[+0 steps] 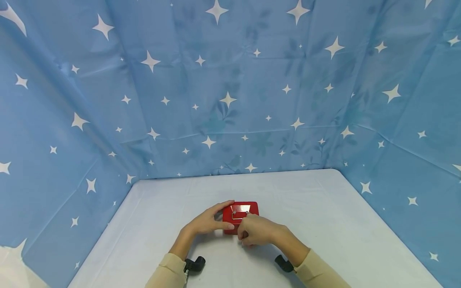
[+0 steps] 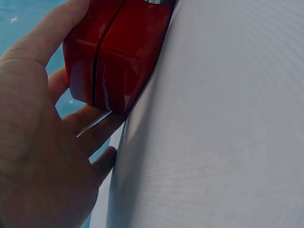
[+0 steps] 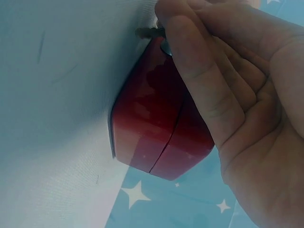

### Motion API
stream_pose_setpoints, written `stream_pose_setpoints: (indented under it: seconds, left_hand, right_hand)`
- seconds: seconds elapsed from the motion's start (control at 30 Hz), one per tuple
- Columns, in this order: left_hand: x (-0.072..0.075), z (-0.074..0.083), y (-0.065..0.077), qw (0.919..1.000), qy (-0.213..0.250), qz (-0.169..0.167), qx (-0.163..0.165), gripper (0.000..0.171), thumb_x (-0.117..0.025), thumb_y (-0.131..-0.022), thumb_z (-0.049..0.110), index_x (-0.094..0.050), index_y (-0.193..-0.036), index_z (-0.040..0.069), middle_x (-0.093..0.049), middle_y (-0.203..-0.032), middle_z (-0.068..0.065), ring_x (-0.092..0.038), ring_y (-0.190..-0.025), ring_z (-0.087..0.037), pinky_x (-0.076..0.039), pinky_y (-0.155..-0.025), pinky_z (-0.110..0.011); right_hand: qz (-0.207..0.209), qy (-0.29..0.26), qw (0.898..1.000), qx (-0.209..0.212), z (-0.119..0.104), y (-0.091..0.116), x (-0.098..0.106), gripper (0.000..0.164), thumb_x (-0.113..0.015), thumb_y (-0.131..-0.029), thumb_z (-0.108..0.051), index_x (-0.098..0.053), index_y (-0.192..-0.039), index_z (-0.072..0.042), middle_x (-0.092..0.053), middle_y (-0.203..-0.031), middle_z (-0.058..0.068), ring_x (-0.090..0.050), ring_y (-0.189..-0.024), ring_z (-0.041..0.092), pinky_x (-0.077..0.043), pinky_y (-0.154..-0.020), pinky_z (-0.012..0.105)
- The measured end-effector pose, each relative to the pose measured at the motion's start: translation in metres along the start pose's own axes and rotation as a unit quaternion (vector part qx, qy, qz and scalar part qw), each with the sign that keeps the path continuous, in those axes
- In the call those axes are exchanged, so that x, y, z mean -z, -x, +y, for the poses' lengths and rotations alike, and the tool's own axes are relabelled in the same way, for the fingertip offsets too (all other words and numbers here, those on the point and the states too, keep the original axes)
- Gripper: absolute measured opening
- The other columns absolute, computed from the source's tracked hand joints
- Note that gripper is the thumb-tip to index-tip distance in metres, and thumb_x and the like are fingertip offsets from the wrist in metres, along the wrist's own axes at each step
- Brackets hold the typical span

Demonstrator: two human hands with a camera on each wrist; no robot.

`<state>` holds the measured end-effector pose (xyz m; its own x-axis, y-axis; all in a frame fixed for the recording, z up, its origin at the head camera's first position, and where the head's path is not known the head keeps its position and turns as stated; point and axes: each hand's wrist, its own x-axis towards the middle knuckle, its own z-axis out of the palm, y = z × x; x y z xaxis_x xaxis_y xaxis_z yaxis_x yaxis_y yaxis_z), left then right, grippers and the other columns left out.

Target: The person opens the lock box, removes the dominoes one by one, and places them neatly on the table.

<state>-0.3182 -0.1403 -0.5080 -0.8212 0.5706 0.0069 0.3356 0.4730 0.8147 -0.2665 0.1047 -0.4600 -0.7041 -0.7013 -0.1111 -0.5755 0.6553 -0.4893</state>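
A small red metal cash box (image 1: 228, 215) with a thin metal handle (image 1: 233, 216) lying on its lid sits flat on the white table. My left hand (image 1: 203, 223) grips the box's left end, thumb on the lid's near side and fingers reaching round behind; some lower fingers stay apart from it in the left wrist view. At the box's front, my right hand (image 1: 260, 231) pinches a small key (image 3: 148, 32) with curled fingers. A round silver lock (image 3: 165, 47) shows beside the key, partly hidden by those fingers. Whether the key sits in the lock cannot be told.
A white cloth covers the table (image 1: 162, 200). Blue curtains (image 1: 230, 120) with white stars hang behind it and along both sides. Black wrist cameras (image 1: 195, 264) are strapped below both hands, near the beige sleeves (image 1: 320, 269).
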Motion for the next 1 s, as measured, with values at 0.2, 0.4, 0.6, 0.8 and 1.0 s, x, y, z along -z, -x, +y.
stream_pose_setpoints:
  seconds: [0.2, 0.4, 0.6, 0.8, 1.0]
  left_hand:
    - [-0.0001, 0.0005, 0.0005, 1.0000, 0.005, 0.003, 0.004, 0.081, -0.081, -0.086, 0.051, -0.039, -0.156, 0.047, -0.041, -0.163, 0.007, -0.036, -0.151, -0.027, -0.036, -0.119, -0.064]
    - [0.0001, 0.0008, 0.0001, 1.0000, 0.005, 0.003, 0.006, 0.081, -0.081, -0.086, 0.051, -0.039, -0.156, 0.048, -0.041, -0.163, 0.006, -0.036, -0.150, -0.027, -0.038, -0.118, -0.064]
    - [-0.0004, -0.0007, -0.0004, 1.0000, 0.002, 0.004, 0.001, 0.081, -0.080, -0.087, 0.049, -0.039, -0.157, 0.046, -0.041, -0.163, 0.003, -0.037, -0.150, -0.030, -0.039, -0.116, -0.066]
    - [-0.0003, 0.0010, 0.0005, 1.0000, 0.003, 0.005, 0.004, 0.082, -0.080, -0.087, 0.050, -0.039, -0.157, 0.045, -0.041, -0.164, 0.002, -0.036, -0.151, -0.031, -0.038, -0.117, -0.066]
    - [-0.0005, 0.0013, 0.0007, 0.9999, 0.007, 0.004, 0.008, 0.082, -0.081, -0.086, 0.051, -0.040, -0.157, 0.046, -0.040, -0.164, 0.003, -0.036, -0.151, -0.029, -0.037, -0.118, -0.066]
  right_hand:
    - [0.006, 0.011, 1.000, -0.003, -0.0005, -0.0005, -0.0003, 0.010, -0.087, -0.085, -0.017, -0.083, -0.094, -0.020, -0.073, -0.079, -0.017, -0.060, -0.066, -0.002, -0.055, -0.066, 0.014]
    - [0.019, 0.033, 0.999, 0.003, 0.0005, -0.0007, -0.0003, 0.011, -0.087, -0.085, -0.020, -0.084, -0.095, -0.021, -0.075, -0.083, -0.017, -0.059, -0.068, -0.004, -0.055, -0.069, 0.013]
    - [0.023, 0.048, 0.999, 0.007, 0.0019, -0.0012, -0.0011, 0.010, -0.088, -0.085, -0.022, -0.084, -0.094, -0.022, -0.072, -0.077, -0.020, -0.058, -0.068, -0.004, -0.054, -0.070, 0.014]
    - [0.022, 0.049, 0.999, 0.004, 0.0019, -0.0013, -0.0011, 0.008, -0.087, -0.086, -0.021, -0.084, -0.093, -0.023, -0.070, -0.076, -0.020, -0.058, -0.068, -0.003, -0.054, -0.070, 0.014]
    - [0.030, 0.071, 0.997, -0.007, 0.0010, -0.0020, -0.0022, 0.009, -0.087, -0.085, -0.023, -0.084, -0.094, -0.024, -0.072, -0.081, -0.021, -0.057, -0.076, -0.001, -0.056, -0.074, 0.017]
